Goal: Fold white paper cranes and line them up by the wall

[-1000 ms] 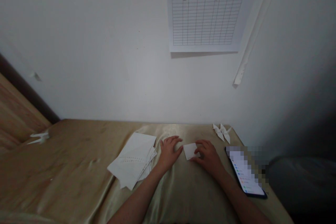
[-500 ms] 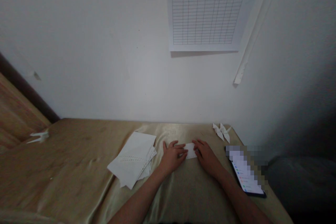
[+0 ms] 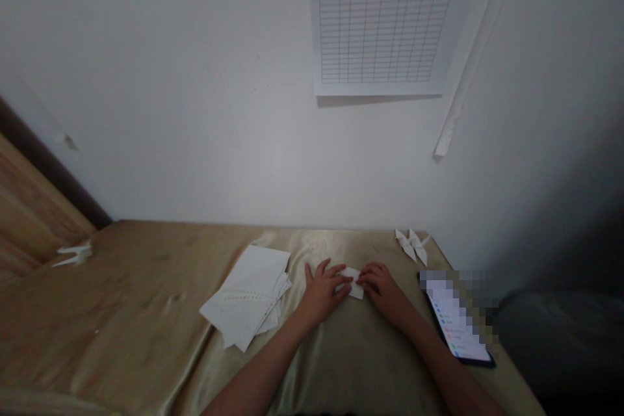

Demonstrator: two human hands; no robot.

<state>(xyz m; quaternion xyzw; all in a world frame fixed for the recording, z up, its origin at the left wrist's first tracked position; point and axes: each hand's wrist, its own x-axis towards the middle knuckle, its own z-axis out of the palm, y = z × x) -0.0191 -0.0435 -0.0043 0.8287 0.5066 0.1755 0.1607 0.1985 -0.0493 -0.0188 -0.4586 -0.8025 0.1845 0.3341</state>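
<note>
A small white piece of paper (image 3: 355,290) lies on the cloth between my two hands, partly covered by the fingers. My left hand (image 3: 322,289) rests at its left side, fingers spread, with the thumb and forefinger tips on the paper. At the paper's right edge, my right hand (image 3: 383,287) has its fingers curled together, the thumb and fingertips closed on that edge. To the left of my left hand lies a stack of white paper sheets (image 3: 248,289), uneven at the edges, with a row of small marks across the top sheet.
Folded white paper shapes (image 3: 412,246) lie at the back right. A phone (image 3: 461,328) with a lit screen lies near the table's right edge. White scraps (image 3: 74,253) sit at the far left. The gold cloth (image 3: 131,312) has wrinkles. A printed table sheet (image 3: 385,32) hangs on the wall.
My right hand's fingers have drawn in toward the left hand. The paper between them has turned at an angle and less of it shows. My left hand has shifted slightly right.
</note>
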